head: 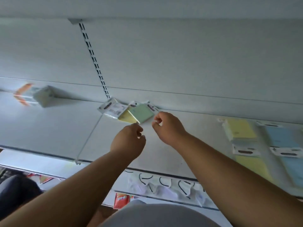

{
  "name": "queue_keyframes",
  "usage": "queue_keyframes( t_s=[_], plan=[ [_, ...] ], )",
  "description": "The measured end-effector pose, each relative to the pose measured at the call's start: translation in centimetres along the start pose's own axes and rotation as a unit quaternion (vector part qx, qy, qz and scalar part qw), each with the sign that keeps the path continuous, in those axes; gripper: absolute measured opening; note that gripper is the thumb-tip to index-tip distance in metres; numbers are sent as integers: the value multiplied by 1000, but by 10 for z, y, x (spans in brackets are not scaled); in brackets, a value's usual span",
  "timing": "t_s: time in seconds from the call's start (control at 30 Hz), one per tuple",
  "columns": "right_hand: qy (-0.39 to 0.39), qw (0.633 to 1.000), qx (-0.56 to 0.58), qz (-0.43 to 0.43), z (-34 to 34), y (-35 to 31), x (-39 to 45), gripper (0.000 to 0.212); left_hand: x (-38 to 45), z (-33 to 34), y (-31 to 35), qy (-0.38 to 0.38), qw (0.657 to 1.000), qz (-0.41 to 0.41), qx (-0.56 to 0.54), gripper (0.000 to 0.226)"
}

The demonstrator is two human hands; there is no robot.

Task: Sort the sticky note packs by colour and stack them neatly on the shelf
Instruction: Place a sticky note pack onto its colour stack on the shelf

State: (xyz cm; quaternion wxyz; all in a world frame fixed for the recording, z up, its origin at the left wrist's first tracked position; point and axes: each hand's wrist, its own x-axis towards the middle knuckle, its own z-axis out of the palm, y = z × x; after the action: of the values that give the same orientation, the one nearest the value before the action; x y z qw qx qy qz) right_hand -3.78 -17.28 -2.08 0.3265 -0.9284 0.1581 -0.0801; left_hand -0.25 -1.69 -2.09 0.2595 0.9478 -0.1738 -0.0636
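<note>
Both bare forearms reach up to the white shelf (49, 128). Left hand (127, 141) and right hand (167, 126) hover with fingers curled, apparently holding nothing, just beside a leaning green sticky note pack (143, 113) and yellow pack (127, 117). Yellow stacks (241, 130) and blue stacks (282, 136) already lie sorted at right; this cluster seems unfinished.

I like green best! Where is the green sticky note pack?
In the head view, the green sticky note pack sits mid-shelf against the back wall, atop a yellow pack, just beyond both hands.
</note>
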Motion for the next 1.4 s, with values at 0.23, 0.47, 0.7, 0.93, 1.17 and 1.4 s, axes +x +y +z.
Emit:
queue_keyframes(
  t_s=[0.23, 0.47, 0.7, 0.93, 1.17, 1.4],
  plan=[
    [-106, 988, -114, 0, 43, -20, 61, 43, 55, -15, -43, -86, 983, -66, -148, 33],
    [-51, 995, -82, 11, 48, -2, 41, 33, 83, -11, -51, -109, 951, -154, -246, 47],
    [-48, 998, 30, 19, 50, 7, 4, 36, 64, 6, -39, -94, 995, -21, 0, 28],
    [-27, 991, 102, 81, 44, 13, -15, 36, 41, 23, -20, -88, 996, -16, -30, 42],
    [65, 931, 207, 295, 24, 14, -27, 16, 25, 34, -6, -110, 993, -28, -1, 16],
    [169, 906, 266, 283, -28, 44, -65, 27, -17, 56, 44, -120, 966, 23, -228, 25]
  ],
)
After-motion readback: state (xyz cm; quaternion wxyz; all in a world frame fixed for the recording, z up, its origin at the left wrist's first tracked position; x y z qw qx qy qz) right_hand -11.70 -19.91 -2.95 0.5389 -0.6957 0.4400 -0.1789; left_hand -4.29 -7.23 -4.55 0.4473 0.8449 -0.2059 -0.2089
